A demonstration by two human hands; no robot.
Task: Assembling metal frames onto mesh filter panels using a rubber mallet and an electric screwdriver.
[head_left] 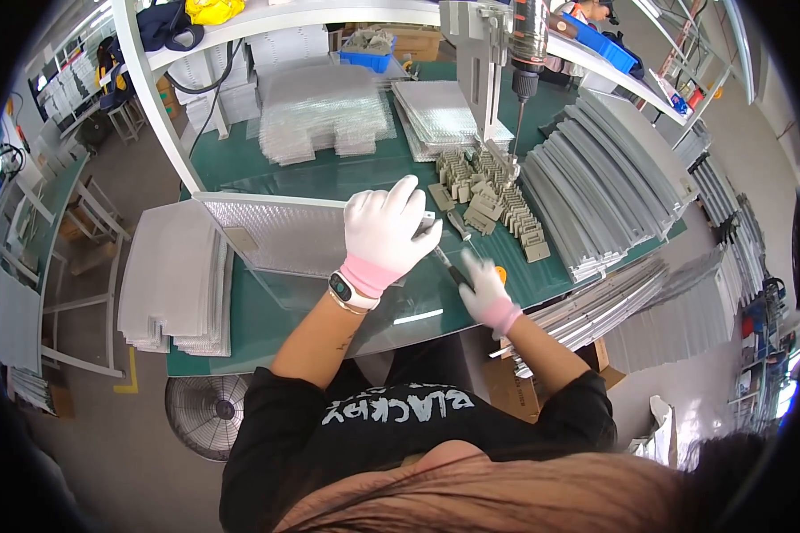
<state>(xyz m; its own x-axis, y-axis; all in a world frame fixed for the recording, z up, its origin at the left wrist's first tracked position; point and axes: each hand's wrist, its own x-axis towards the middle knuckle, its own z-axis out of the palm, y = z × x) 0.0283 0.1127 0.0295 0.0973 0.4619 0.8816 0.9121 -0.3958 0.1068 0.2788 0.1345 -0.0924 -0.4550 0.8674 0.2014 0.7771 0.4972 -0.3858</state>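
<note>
My left hand [387,226], in a white glove with a pink cuff, is closed at the right end of a shallow silvery panel [284,233]. The panel stands tilted on the green table, its inner face covered with shiny textured film. A small light patch sits near its left end. My right hand [484,289], gloved alike, is smeared by motion just right of a black-handled tool [457,274] with a thin metal shaft; whether the fingers grip it is unclear. Behind lies a second slim tool [460,224]. An orange round thing [501,274] is partly covered by the right hand.
Several grey-beige clips [480,191] stand in rows under an upright power drill [529,53]. Grey panels [596,182] are stacked at right, white sheets [173,275] at left. Film-covered stacks [320,111] lie behind. A shelf [302,18] spans the back; a fan [209,413] stands below.
</note>
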